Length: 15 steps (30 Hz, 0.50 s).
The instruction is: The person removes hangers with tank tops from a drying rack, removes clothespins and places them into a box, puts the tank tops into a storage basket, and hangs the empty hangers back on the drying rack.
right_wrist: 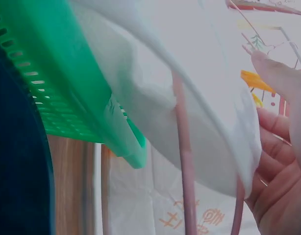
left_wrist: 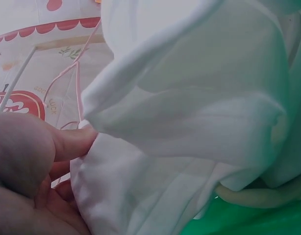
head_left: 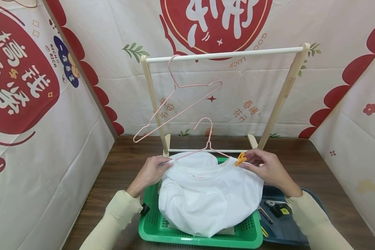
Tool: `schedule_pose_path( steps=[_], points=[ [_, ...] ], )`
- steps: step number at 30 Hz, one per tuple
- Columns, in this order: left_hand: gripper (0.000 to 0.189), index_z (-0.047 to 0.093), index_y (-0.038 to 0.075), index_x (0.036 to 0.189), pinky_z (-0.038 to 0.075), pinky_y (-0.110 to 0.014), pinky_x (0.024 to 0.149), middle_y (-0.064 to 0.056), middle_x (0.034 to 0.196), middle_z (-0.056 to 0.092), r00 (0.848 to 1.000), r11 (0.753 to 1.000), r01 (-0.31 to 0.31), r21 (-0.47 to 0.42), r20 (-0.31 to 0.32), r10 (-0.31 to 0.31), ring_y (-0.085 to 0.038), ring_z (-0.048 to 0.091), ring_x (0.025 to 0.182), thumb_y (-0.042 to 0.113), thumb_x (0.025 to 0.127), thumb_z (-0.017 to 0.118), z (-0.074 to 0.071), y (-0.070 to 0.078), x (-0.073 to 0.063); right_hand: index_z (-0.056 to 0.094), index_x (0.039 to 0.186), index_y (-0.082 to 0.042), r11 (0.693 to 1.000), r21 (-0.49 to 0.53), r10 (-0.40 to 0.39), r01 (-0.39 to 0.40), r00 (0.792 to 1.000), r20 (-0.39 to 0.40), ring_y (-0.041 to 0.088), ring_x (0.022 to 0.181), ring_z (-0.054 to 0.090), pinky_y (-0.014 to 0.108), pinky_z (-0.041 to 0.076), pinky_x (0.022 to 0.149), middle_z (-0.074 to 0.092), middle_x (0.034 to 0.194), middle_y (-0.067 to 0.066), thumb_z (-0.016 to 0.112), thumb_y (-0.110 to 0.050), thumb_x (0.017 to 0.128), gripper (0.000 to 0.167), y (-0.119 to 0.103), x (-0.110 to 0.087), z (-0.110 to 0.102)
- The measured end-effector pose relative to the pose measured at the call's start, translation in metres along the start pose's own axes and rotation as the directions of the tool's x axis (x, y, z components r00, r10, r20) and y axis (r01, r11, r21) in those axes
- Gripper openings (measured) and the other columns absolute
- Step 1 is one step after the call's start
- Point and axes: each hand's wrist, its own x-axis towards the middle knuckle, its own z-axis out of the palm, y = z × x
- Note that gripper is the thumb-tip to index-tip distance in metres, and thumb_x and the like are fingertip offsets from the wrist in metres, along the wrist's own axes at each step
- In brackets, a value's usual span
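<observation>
A white T-shirt (head_left: 206, 194) hangs over a pink hanger (head_left: 209, 139), its lower part bunched in the green basket (head_left: 200, 240). My left hand (head_left: 151, 170) pinches the shirt's left shoulder over the hanger's end; in the left wrist view its thumb presses the white cloth (left_wrist: 140, 147). A yellow-orange clothespin (head_left: 240, 159) sits at the shirt's right shoulder near the collar. My right hand (head_left: 268, 168) holds this clip between thumb and fingers. In the right wrist view, the pink hanger bar (right_wrist: 185, 161) runs inside the shirt, and the clip (right_wrist: 256, 81) is partly hidden.
Behind the basket stands a wooden rack with a white rail (head_left: 225, 55); a second pink hanger (head_left: 178, 86) hangs from it. A dark blue tray (head_left: 287, 225) at right holds several clips and small black items. Printed cloth walls (head_left: 356, 146) enclose the brown table (head_left: 112, 194).
</observation>
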Motion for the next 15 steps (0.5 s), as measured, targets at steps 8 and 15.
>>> schedule_pose_path(
  steps=[8,15],
  points=[
    [0.016,0.077,0.005,0.105,0.053,-0.045,0.086,-0.008,0.101,0.074,1.0,1.0,0.005,0.0,0.004,-0.005,-0.023,0.067,0.095,0.01,0.092,0.069,-0.0001,0.0011,-0.0005,0.066,0.106,-0.003,0.999,-0.035,-0.034,0.032,0.998,-0.055,0.004,0.074,0.064,0.018,0.054,0.067,0.07,0.094,0.005,0.09,-0.003,0.068,0.044,-0.0041,0.0029,0.0017],
    [0.016,0.077,0.004,0.105,0.053,-0.045,0.087,-0.01,0.103,0.074,1.0,1.0,0.006,-0.011,0.013,-0.006,-0.024,0.067,0.098,0.01,0.092,0.069,0.0005,0.0016,-0.0012,0.066,0.105,-0.003,0.997,-0.04,-0.07,0.067,0.994,-0.08,0.005,0.075,0.065,0.018,0.055,0.068,0.069,0.095,0.005,0.089,0.001,0.066,0.045,-0.0075,0.0053,0.0026]
  ],
)
